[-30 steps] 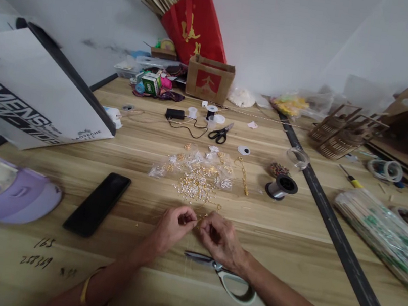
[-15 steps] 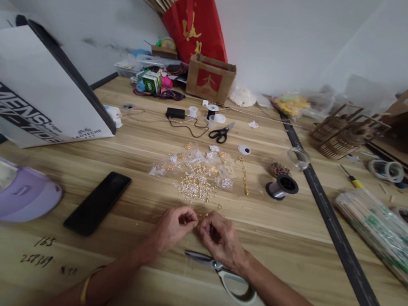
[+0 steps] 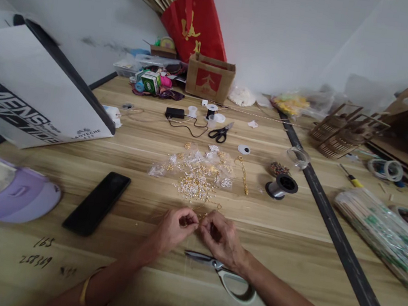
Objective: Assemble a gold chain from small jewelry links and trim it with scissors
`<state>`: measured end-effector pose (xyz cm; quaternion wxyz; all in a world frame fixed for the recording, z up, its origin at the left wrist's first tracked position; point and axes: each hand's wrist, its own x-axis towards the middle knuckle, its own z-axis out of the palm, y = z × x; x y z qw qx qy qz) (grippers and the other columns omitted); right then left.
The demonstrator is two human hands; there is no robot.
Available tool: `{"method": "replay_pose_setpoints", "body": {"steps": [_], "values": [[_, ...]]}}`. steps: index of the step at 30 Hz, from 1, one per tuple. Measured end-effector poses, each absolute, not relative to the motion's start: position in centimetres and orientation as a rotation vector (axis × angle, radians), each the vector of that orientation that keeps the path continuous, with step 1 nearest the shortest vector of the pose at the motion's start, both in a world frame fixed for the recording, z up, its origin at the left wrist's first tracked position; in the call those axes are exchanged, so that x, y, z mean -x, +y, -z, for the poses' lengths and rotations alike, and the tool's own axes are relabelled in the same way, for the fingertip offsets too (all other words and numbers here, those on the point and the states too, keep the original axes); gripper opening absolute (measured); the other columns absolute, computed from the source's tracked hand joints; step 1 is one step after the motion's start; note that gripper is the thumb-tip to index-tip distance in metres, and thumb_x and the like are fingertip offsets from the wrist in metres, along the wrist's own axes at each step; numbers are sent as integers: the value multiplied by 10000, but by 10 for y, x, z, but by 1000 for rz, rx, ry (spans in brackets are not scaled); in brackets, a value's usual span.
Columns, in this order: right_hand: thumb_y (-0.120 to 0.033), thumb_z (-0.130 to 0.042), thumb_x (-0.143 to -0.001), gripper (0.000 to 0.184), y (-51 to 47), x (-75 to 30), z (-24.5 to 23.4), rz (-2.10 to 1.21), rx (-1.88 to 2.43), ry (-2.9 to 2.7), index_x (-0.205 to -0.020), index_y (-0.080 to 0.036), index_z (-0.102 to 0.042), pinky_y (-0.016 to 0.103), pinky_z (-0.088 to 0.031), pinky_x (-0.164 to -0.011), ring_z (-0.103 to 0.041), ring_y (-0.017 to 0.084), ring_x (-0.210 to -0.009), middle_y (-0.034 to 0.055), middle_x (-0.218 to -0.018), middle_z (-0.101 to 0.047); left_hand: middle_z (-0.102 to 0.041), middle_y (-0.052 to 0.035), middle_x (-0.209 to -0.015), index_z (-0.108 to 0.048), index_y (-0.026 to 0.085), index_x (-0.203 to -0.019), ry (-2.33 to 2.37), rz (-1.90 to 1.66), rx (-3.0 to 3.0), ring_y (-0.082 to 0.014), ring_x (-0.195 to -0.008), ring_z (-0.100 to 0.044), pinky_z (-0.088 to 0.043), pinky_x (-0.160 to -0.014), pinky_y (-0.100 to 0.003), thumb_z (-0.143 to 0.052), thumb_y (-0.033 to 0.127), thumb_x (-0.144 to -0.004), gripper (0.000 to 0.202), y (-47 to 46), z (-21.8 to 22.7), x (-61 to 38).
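My left hand (image 3: 176,228) and my right hand (image 3: 221,235) meet fingertip to fingertip over the table, both closed in a pinch. What lies between the fingers is too small to make out. A thin gold chain (image 3: 219,206) with a ring at its end lies just beyond the fingertips, partly hidden by them. Past it spreads a heap of small gold and clear beads (image 3: 196,186), with small plastic bags of findings (image 3: 203,159) behind. White-handled scissors (image 3: 236,284) lie under my right wrist, blades pointing left.
A black phone (image 3: 97,203) and a purple visor (image 3: 29,193) lie to the left. Another gold chain (image 3: 243,177), a wire spool (image 3: 282,186) and black scissors (image 3: 220,133) lie farther back. A bag of sticks (image 3: 383,236) is at right.
Both hands stay in almost the same place, still pinched together. The view has shifted very slightly; nothing else on the table has visibly moved.
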<state>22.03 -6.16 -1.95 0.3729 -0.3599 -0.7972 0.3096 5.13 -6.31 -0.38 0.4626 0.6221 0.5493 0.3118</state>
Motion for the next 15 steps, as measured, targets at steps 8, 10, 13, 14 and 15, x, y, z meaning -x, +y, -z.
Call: {"method": "replay_pose_setpoints", "body": {"steps": [8, 10, 13, 14, 15], "values": [[-168, -492, -839, 78, -61, -220, 19, -787, 933, -2029, -767, -179, -518, 213, -359, -515, -459, 102, -556, -2, -656, -501, -624, -9, -615, -600, 151, -633, 1356, -779, -1499, -133, -609, -567, -440, -606, -225, -558, 141, -659, 51, -63, 2, -52], [-169, -494, -840, 76, -61, -220, 19, -790, 939, -2029, -770, -178, -522, 216, -359, -516, -459, 104, -558, 0, -656, -503, -626, -11, -620, -607, 150, -641, 1353, -781, -1487, -135, -612, -567, -440, -607, -226, -559, 148, -664, 53, -63, 1, -52], [-174, -494, -846, 77, -61, -221, 20, -789, 931, -2025, -776, -179, -526, 217, -356, -517, -458, 105, -559, 0, -659, -508, -630, -18, -637, -614, 146, -657, 1346, -778, -1473, -139, -624, -567, -440, -616, -230, -561, 159, -672, 56, -63, 1, -51], [-175, -494, -847, 77, -61, -221, 20, -789, 929, -2023, -778, -178, -527, 216, -355, -518, -458, 104, -559, 0, -660, -508, -629, -20, -640, -614, 144, -658, 1346, -777, -1469, -139, -626, -566, -440, -619, -232, -562, 159, -674, 57, -63, 1, -50], [-176, -495, -849, 77, -61, -221, 20, -789, 928, -2023, -779, -178, -528, 216, -354, -519, -458, 104, -561, 0, -660, -507, -628, -21, -642, -614, 141, -659, 1346, -778, -1464, -139, -629, -566, -439, -622, -233, -563, 158, -674, 56, -62, 1, -50]]}}
